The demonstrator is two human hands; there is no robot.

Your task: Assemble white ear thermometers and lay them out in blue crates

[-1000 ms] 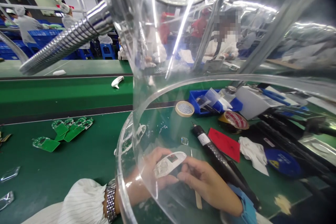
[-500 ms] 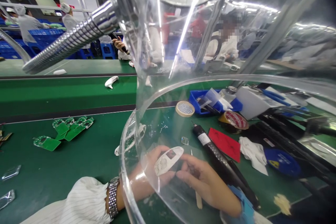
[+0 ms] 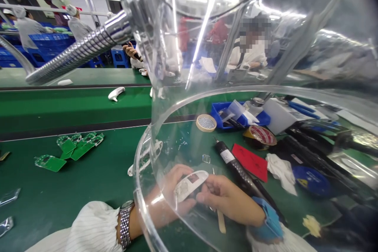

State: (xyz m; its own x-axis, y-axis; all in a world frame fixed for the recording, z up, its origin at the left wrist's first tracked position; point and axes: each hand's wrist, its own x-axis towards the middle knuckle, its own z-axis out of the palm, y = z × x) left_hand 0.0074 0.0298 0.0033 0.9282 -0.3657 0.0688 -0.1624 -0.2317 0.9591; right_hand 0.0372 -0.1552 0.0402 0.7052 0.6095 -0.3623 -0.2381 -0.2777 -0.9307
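Observation:
Behind a clear plastic hood, my left hand is closed around a white oval plastic casing with a rectangular window. My right hand is at the casing's right end, thumb and forefinger pinched together; whether they grip its edge or some tiny piece is not clear. A small clear square piece lies just beyond the hands. Under the right hand rests a thin flat stick. To the right lies a black electric screwdriver. Another white casing part sits left of the hands.
Several green circuit boards lie at left. A round dish of small screws, a blue bin, a tape roll and a red pad stand at right. A conveyor carries a white device. A metal gooseneck crosses upper left.
The casing has tilted a little in my left hand. My right fingers have drawn together and closed in at its right end. The white device on the conveyor has shifted left.

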